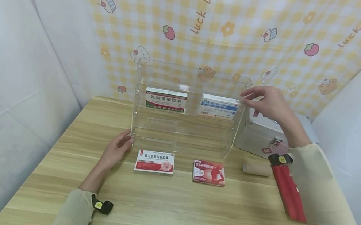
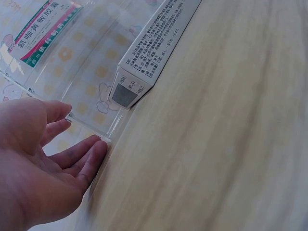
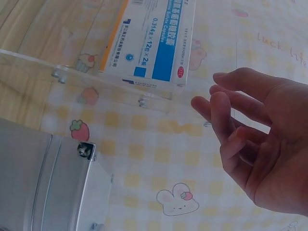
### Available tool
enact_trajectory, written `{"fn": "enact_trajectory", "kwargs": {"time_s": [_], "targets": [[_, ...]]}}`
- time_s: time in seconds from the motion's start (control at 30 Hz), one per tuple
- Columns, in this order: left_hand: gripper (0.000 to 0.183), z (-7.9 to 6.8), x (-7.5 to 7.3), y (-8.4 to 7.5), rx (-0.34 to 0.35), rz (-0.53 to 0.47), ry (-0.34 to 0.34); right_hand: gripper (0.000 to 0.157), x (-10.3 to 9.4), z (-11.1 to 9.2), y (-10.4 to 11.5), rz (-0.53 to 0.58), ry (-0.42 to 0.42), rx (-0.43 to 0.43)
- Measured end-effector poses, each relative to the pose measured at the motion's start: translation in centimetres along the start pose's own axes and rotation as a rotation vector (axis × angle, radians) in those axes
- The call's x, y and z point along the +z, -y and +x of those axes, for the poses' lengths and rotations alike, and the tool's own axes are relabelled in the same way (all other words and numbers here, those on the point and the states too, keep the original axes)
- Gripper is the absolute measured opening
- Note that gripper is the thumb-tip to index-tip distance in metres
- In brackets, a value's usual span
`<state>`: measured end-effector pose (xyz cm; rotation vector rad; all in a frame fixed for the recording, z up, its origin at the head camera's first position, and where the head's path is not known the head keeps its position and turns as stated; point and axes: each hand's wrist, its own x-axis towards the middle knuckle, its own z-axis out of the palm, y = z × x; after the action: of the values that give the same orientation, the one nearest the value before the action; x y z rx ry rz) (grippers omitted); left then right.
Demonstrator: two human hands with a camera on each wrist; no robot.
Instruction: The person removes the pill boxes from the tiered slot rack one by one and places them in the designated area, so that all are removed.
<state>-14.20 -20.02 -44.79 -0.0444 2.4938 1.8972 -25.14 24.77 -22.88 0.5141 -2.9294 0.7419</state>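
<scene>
A clear acrylic shelf rack (image 1: 181, 147) stands on the table. On one of its upper tiers sit a red, white and green medicine box (image 1: 166, 101) at left and a white-and-blue medicine box (image 1: 219, 107) at right. My left hand (image 1: 115, 151) is at the rack's lower left corner, its fingertips (image 2: 98, 147) right at the side panel's edge. Beside the upper right edge is my right hand (image 1: 268, 103), fingers loosely bent, nothing between them. Before the rack lie a white-and-red medicine box (image 1: 154, 162) and a pink-and-red medicine box (image 1: 209, 173).
Behind the rack's right side stands a silver metal case (image 1: 257, 135) with a latch. A cardboard tube (image 1: 257, 169) lies in front of it, near a long red object (image 1: 291, 193) partly under my right sleeve. A checked yellow cloth (image 1: 189, 29) hangs at the back.
</scene>
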Motion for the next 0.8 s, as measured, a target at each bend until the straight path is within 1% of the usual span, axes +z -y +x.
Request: {"fn": "enact_trajectory", "kwargs": {"time_s": [0.1,0.17,0.23,0.33,0.43,0.57,0.6,0.7,0.8], "targets": [[0.051,-0.7,0.1,-1.3,-0.006,0.02,-0.001,0.028,0.0,0.1,0.2,-0.006,0.016,0.017],[0.051,-0.9,0.1,-1.7,-0.016,0.029,-0.003,0.027,0.0,0.1,0.4,-0.013,0.026,0.024],[0.052,-1.0,0.1,-1.8,-0.023,0.031,-0.004,0.026,0.0,0.1,0.7,-0.021,0.034,0.033],[0.052,-0.7,0.1,-1.3,-0.024,0.018,-0.003,0.025,0.0,0.1,1.3,-0.039,0.048,0.039],[0.052,-0.1,0.0,0.2,-0.019,0.003,-0.005,0.026,0.1,0.3,1.8,-0.062,0.063,0.044],[0.052,0.8,-0.1,2.2,-0.011,0.014,-0.016,0.031,0.5,0.6,2.4,-0.076,0.101,0.067],[0.052,0.9,-0.1,2.5,-0.01,0.021,-0.019,0.032,0.6,0.6,2.4,-0.074,0.111,0.073],[0.052,1.0,0.0,2.9,-0.003,0.023,-0.023,0.034,0.9,0.8,2.4,-0.068,0.13,0.082],[0.052,1.0,0.0,2.7,0.001,0.019,-0.02,0.034,1.2,0.9,2.2,-0.066,0.132,0.079]]}}
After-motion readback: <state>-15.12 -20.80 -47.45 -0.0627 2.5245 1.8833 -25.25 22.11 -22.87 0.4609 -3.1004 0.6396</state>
